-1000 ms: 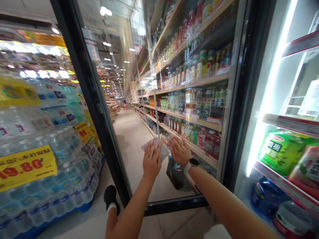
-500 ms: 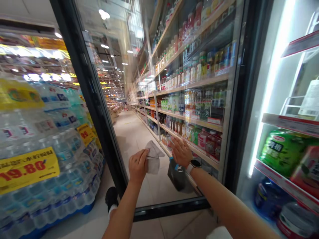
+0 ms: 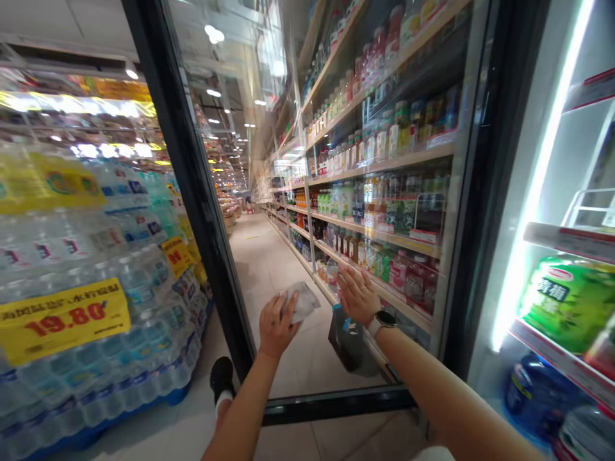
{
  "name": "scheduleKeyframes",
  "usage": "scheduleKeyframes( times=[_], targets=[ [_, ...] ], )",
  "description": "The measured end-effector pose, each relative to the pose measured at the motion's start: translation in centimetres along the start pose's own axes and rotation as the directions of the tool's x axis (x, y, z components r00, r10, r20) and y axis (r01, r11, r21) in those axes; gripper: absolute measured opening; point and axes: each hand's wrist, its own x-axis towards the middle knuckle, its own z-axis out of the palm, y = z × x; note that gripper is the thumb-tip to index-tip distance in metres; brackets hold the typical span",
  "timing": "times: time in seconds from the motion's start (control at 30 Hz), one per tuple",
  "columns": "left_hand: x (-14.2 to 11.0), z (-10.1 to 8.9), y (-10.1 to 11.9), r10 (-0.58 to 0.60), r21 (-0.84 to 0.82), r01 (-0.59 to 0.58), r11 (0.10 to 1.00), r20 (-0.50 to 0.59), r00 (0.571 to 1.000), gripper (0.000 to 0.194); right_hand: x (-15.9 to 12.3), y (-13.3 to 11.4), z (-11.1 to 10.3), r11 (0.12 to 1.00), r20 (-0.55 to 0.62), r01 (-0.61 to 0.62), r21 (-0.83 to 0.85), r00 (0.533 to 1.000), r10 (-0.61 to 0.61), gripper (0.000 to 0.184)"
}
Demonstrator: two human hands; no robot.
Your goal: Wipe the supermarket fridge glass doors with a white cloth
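**Two hands on one cooler door, one pale cloth between them**

A single crumpled pale cloth [image 3: 302,302] sits against the glass door [image 3: 269,160] of a supermarket cooler, at about 12 o'clock from the person's chest. The left hand [image 3: 278,326] has its fingers curled over the cloth, gripping it against the pane. The right hand [image 3: 358,296] is just beside it, open and flat on the glass with its fingers spread, and one smartwatch [image 3: 384,322] sits on that wrist.

Just below the right hand hangs one dark bag [image 3: 346,339] with a blue patch; whether it is behind the glass or reflected in it, I cannot tell. One black shoe [image 3: 221,378] shows low, near the door's bottom rail [image 3: 336,404].

At 9 to 10 o'clock stands a stacked pallet of shrink-wrapped water bottles [image 3: 96,288], carrying two yellow signs, the larger one [image 3: 65,330] reading 19.80. At 3 o'clock, inside the lit cooler, are one green pack [image 3: 569,304] and one blue tub [image 3: 538,397]. At 1 o'clock, at least four shelves of bottles [image 3: 379,160] show in the glass, and a long tiled aisle [image 3: 264,269] runs off toward 11 o'clock.
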Motion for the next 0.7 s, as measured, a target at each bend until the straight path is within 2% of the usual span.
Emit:
scheduleKeyframes(
  times=[0.1,0.23,0.3,0.4,0.47,0.6,0.7],
  targets=[
    [0.6,0.6,-0.6,0.087,0.023,-0.087,0.996,-0.019,0.996,0.055,0.0,0.0,0.1,1.0,0.002,-0.003,0.005,1.0,0.003,0.054],
    [3.4,1.5,-1.3,0.196,0.026,-0.196,0.98,-0.016,0.98,0.051,0.0,0.0,0.2,1.0,0.006,-0.003,0.001,1.0,0.003,0.055],
    [5.0,1.7,-1.3,0.174,-0.012,-0.174,0.985,0.008,0.985,0.055,0.0,-0.1,0.2,1.0,0.014,-0.005,-0.004,1.0,0.005,0.057],
    [6.0,2.0,-0.7,0.064,-0.082,-0.064,0.995,-0.009,0.998,0.055,0.1,-0.1,0.2,1.0,0.019,-0.013,-0.002,1.0,0.013,0.059],
    [5.4,2.3,0.0,0.072,-0.116,-0.072,0.991,-0.009,0.997,0.051,0.1,0.0,0.3,1.0,0.02,-0.013,0.005,1.0,0.013,0.06],
    [2.3,2.9,1.7,0.281,-0.153,-0.272,0.95,0.039,0.959,0.044,0.2,0.0,0.4,1.0,0.018,-0.016,0.013,1.0,0.016,0.059],
    [0.6,2.8,2.1,0.374,-0.148,-0.362,0.92,0.066,0.925,0.039,0.3,0.0,0.5,1.0,0.021,-0.022,0.013,1.0,0.022,0.059]
  ],
)
